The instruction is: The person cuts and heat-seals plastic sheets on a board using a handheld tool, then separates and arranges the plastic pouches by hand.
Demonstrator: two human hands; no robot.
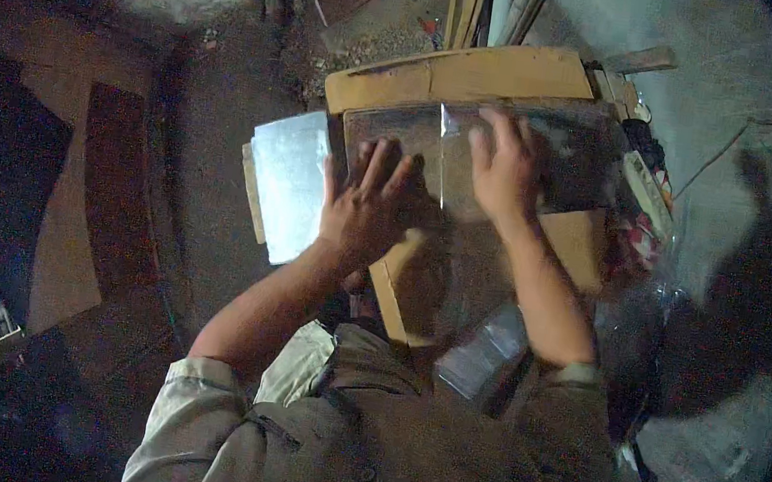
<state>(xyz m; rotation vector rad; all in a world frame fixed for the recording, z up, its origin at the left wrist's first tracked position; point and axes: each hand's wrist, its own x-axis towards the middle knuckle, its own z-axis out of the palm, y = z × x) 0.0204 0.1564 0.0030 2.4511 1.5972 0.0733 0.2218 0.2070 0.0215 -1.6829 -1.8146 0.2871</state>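
Note:
My left hand (366,208) lies with spread fingers on the dark worn work surface (567,143), near its left edge. My right hand (509,179) is over the same surface, fingers apart and slightly bent. Between the hands a thin, shiny edge (446,138) catches the light; it looks like clear plastic film, but most of it cannot be made out. Beside my left hand is a stack of pale, glossy sheets (287,181), reaching past the left side of the work surface. Neither hand visibly grips anything.
A tan board (484,70) runs along the far edge. Assorted small items (648,186) crowd the right side. Clear plastic packets (482,359) are near my body. Wooden strips and pipes (497,4) stand behind. Brown cardboard (55,191) is at left.

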